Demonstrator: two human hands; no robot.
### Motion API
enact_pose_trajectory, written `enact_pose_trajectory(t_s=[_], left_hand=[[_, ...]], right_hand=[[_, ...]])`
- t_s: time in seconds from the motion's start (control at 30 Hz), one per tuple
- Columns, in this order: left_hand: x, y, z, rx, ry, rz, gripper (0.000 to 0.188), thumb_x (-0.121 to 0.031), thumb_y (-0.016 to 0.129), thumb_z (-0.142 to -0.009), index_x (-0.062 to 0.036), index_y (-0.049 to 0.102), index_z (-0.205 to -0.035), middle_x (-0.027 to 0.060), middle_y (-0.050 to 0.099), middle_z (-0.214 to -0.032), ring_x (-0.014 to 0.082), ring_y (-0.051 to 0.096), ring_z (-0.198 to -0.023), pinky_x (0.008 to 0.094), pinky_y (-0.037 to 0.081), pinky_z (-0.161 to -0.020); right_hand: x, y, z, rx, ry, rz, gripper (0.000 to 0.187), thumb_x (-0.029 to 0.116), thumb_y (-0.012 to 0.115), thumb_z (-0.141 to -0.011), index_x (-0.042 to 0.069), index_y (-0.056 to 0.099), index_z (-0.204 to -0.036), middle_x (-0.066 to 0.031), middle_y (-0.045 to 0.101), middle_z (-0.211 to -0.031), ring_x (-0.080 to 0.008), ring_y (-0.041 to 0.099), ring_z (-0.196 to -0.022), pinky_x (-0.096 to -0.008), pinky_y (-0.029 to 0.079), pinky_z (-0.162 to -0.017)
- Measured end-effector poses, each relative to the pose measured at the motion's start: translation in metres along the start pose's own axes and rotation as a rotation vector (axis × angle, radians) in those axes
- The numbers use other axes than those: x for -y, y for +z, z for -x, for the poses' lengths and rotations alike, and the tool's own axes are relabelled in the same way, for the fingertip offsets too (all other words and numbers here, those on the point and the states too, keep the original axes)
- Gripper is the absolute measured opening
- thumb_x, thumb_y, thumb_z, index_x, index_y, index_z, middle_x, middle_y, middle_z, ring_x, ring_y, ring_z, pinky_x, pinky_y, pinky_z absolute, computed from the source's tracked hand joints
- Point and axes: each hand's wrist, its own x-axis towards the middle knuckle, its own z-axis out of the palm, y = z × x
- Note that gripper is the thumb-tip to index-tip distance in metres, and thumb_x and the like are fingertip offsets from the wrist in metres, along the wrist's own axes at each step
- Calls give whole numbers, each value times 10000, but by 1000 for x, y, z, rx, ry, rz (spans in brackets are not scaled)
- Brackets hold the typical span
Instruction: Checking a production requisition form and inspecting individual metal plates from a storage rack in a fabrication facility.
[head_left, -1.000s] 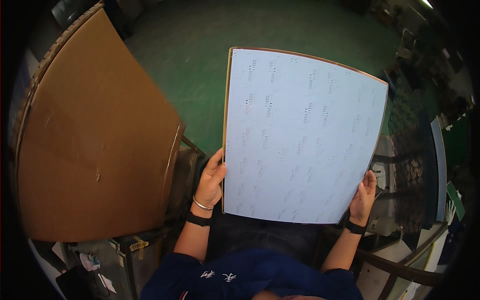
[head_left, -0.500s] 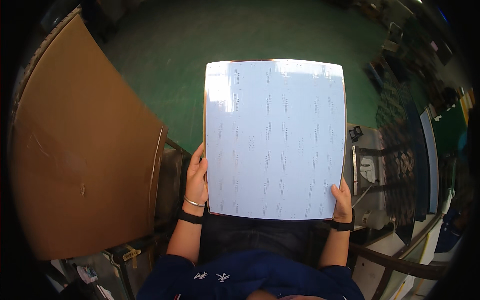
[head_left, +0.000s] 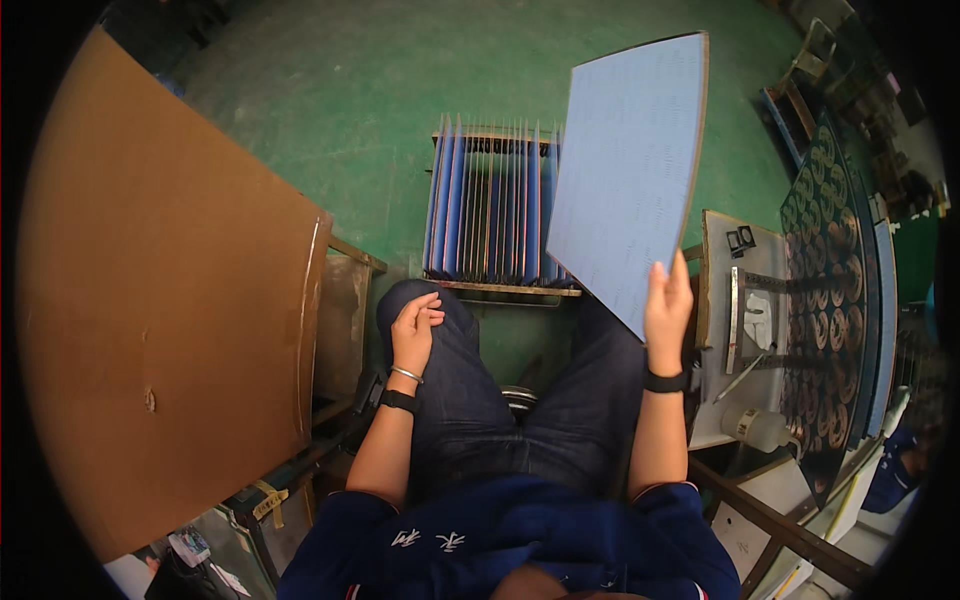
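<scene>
A large, thin circuit board panel (head_left: 632, 165), pale blue with faint rows of small marks and a brownish edge, stands tilted over my right thigh. My right hand (head_left: 668, 308) grips it near its lower right corner, thumb and fingers at the edge. My left hand (head_left: 415, 325) rests on my left knee with loosely curled fingers and nothing in it. In front of my knees is a rack (head_left: 520, 288) of upright blue panels (head_left: 458, 210) standing side by side with narrow gaps. The held panel hides the rack's right end.
A big brown board (head_left: 180, 300) fills the left side. At the right is a side bench (head_left: 705, 420) with a white glove (head_left: 758, 322), a small black stand (head_left: 740, 240) and a white plastic bottle (head_left: 752, 428). Beyond it leans a dark panel with copper-coloured rings (head_left: 822, 320).
The panel has swung from in front of me to the right and turned partly edge-on, uncovering the rack. My left hand has let go of it and come down onto my knee.
</scene>
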Motion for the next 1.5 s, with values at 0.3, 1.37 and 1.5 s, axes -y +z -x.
enact_pose_trajectory(t_s=[0.3, 1.37, 1.5], left_hand=[[-5, 1, -9, -4, -99, 128, 216, -86, 415, -943, 3, 575, -1058, 119, 612, -962, 128, 599, -742, 240, 513, -649], [-6, -1, -15, -26, -113, 78, 198, -15, 416, -922, 9, 598, -995, 111, 621, -888, 113, 596, -689, 229, 514, -598], [-5, -1, -15, -17, -100, 80, 196, -30, 415, -929, 13, 594, -994, 110, 623, -890, 112, 595, -688, 232, 514, -601]], right_hand=[[-80, 73, -8, 18, -66, 410, 356, 46, 438, -890, -32, 448, -1238, -271, 562, -1085, -357, 572, -1009, -371, 472, -816], [-233, 160, 15, 286, 426, 801, 247, 98, 615, -762, 51, 600, -1004, -201, 640, -830, -369, 619, -795, -441, 490, -716], [-228, 154, 16, 193, 366, 646, 156, 179, 661, -765, 59, 625, -858, -163, 644, -799, -357, 621, -782, -442, 486, -689]])
